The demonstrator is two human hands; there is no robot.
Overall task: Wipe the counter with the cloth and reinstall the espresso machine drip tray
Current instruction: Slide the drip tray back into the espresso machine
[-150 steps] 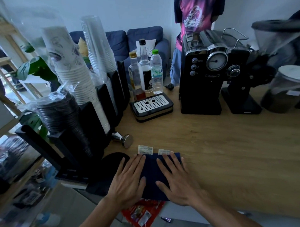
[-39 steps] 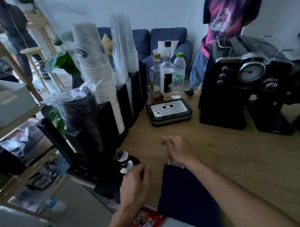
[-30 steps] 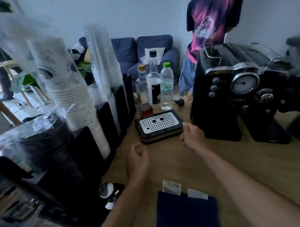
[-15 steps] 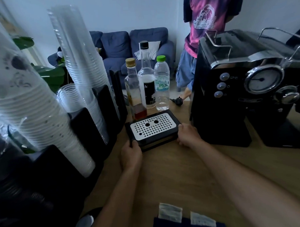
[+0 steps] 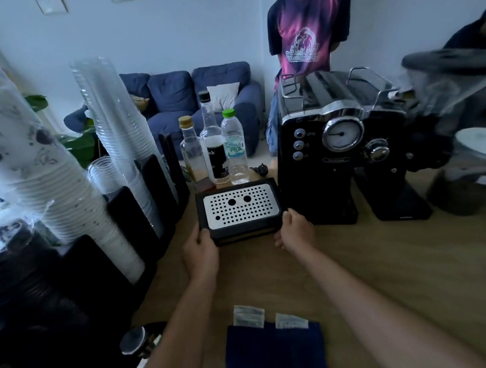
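Navy cloth (image 5: 274, 350) is parked folded at the near edge of the bench (image 5: 376, 261), with two paper sachets (image 5: 248, 315) poking out at its far side. Both grips were flat on it five seconds back and are off it now. Left grip (image 5: 201, 251) has curled round the near-left corner of the drip tray (image 5: 238, 210), thumb on top; right grip (image 5: 297, 231) wraps the near-right corner. Tray is toward the far edge, just in front of three bottles (image 5: 227, 151) and right beside the left flank of the espresso machine (image 5: 340, 164) (can't tell if it's off the wood yet). Reads as wiping done, reinstall started. Next I'd expect it to swing round to the machine's front and slide into the base, kept level
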